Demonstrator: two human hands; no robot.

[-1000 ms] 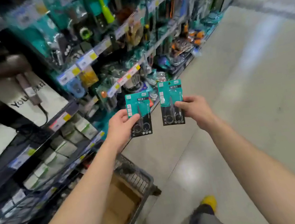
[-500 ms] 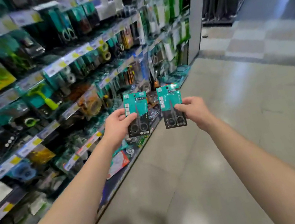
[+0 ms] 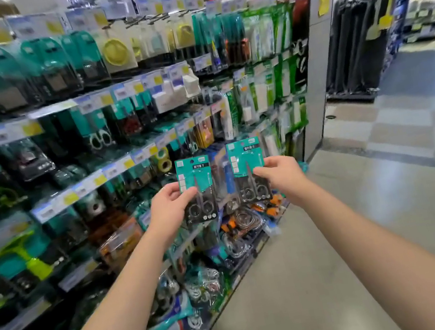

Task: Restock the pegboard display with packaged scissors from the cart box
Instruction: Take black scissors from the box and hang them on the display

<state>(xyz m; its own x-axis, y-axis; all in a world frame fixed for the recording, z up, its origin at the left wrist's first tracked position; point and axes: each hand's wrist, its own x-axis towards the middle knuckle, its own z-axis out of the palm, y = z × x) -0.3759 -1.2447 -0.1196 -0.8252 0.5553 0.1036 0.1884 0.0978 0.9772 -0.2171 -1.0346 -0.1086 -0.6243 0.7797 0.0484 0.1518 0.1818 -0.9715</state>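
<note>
Left hand grips left pack | right hand grips right pack | packs upright, side by side, apart, before pegboard

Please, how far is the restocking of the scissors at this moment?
Done: two packs are already picked up. In hand: the left hand pinches the left scissors pack, the right hand the right scissors pack, both upright before the pegboard display. Left: neither hangs on a peg yet; both must be hung.
</note>
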